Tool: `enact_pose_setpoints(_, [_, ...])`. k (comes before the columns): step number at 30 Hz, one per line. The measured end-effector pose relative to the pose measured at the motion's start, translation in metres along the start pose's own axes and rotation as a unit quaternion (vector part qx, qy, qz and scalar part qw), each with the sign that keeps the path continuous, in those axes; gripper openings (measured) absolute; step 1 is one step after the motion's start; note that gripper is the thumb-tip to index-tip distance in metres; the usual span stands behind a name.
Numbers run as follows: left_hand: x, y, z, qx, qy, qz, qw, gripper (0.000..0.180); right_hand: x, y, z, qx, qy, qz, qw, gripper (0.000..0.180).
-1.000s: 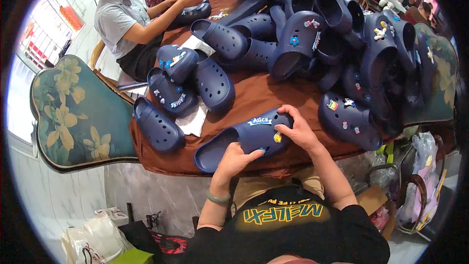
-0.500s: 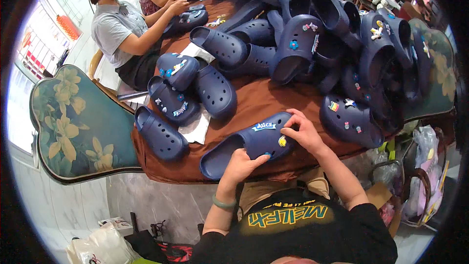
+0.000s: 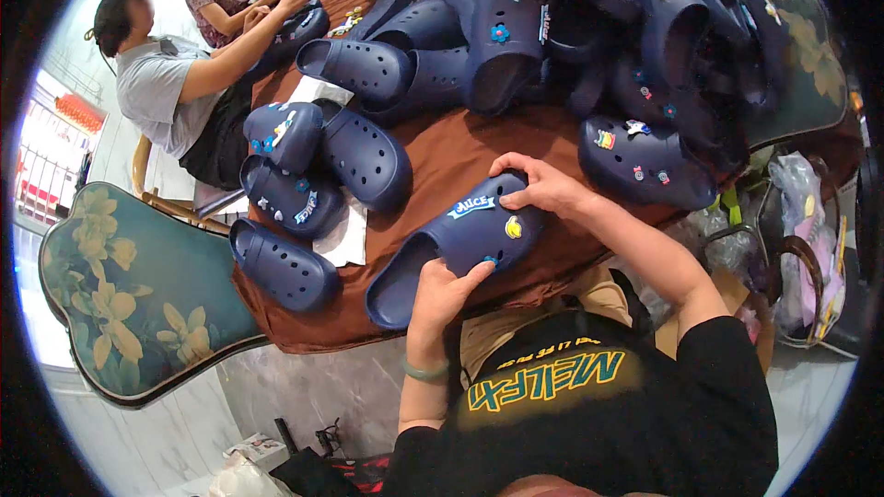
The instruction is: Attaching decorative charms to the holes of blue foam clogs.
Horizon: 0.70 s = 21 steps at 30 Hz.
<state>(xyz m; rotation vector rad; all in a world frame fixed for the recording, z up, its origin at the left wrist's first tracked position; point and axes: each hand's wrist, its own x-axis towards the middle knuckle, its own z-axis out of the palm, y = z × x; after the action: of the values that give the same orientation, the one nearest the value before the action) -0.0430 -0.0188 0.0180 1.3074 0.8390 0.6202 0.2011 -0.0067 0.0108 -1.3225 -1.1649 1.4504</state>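
A navy clog [image 3: 468, 241] with round holes lies tilted at the near edge of the brown-covered table, its toe pointing up and right. My left hand [image 3: 440, 296] holds its near side, the thumb pressed on the upper beside a small blue charm [image 3: 491, 260] that is partly hidden. The other fingers are out of sight under the clog. My right hand [image 3: 539, 191] is closed on the far side of the toe, with thumb and forefinger bent over the edge. Between the hands, the upper carries a blue-and-white banner charm [image 3: 471, 207] and a yellow charm [image 3: 513, 226].
To the left, several clogs [image 3: 284, 265] lie by white paper [image 3: 343, 237]. A big pile of clogs [image 3: 506, 46] fills the far side; a decorated clog [image 3: 645, 161] sits at right. Two people [image 3: 161, 83] work at far left. A floral chair back [image 3: 138, 290] borders the table.
My right hand has shifted from above the toe to its far edge. The clog has turned slightly, toe swinging away from me. The whole view has also tilted.
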Motion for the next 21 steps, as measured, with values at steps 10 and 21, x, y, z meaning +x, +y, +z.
enact_pose_setpoints(10, [-0.008,0.007,0.002,-0.007,0.018,0.005,1.0,0.037,-0.025,0.026,0.022,-0.151,0.162,-0.168,0.96,0.04])
enact_pose_setpoints(21, [-0.012,0.03,0.025,-0.024,0.116,0.023,0.993,0.034,-0.074,0.036,0.035,-0.12,0.283,-0.245,0.92,0.073])
